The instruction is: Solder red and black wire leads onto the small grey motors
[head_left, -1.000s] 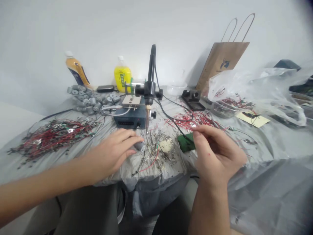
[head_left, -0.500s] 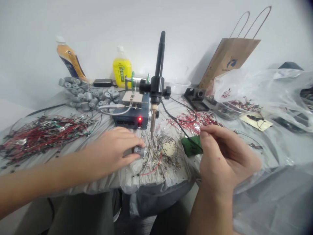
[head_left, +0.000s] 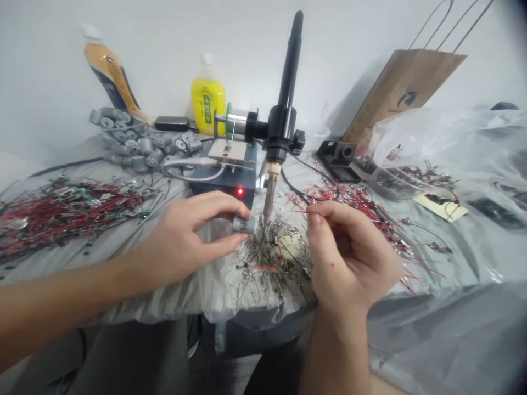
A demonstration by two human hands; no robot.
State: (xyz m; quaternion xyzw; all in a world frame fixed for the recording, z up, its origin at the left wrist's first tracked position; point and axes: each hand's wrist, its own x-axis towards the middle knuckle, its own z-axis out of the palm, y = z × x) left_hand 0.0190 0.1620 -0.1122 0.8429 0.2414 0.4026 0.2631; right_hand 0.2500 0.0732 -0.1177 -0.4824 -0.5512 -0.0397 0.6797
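Between the thumb and fingers of my left hand (head_left: 197, 230) is a small grey cylindrical motor (head_left: 244, 224), held sideways. Its right end lies close to the tip of a soldering iron (head_left: 269, 197), which a black clamp (head_left: 281, 131) holds pointing down. My right hand (head_left: 349, 247) pinches a thin red wire (head_left: 301, 211) whose free end points left toward the iron. Below the tip, solder bits and wire scraps (head_left: 272, 274) litter the covered table, around a pale round pad (head_left: 290, 247). One loose red wire with a black one lies there.
A blue soldering station (head_left: 222, 178) with a lit red light stands behind my left hand, a solder spool (head_left: 242, 120) on it. Grey motors (head_left: 140, 148) are piled back left. Wired parts (head_left: 69, 214) lie left, red wires (head_left: 362, 214) right. Bottles and a paper bag (head_left: 407, 82) stand behind.
My left hand has raised the motor and turned it toward the iron tip. My right hand has moved left, bringing the red wire nearer the iron. The view has shifted slightly.
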